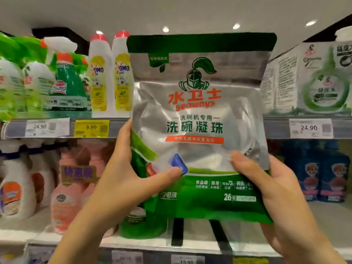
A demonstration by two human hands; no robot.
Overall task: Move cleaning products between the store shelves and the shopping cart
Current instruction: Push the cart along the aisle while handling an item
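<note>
A large silver and green pouch of dishwasher pods point(198, 119) fills the middle of the view, held upright in front of the store shelves. My left hand point(122, 168) grips its lower left edge, thumb across the front and fingers behind. My right hand point(266, 185) grips the lower right corner the same way, thumb pressed on the front. The pouch hides the shelf space directly behind it. No shopping cart is in view.
The upper shelf point(57, 128) carries green spray bottles point(64, 77), two white and yellow bottles point(110, 77) and white boxes point(312, 77). On the lower shelf stand white jugs point(15, 183), pink bottles point(70, 187), a green item point(137, 225) and blue packs point(320, 168).
</note>
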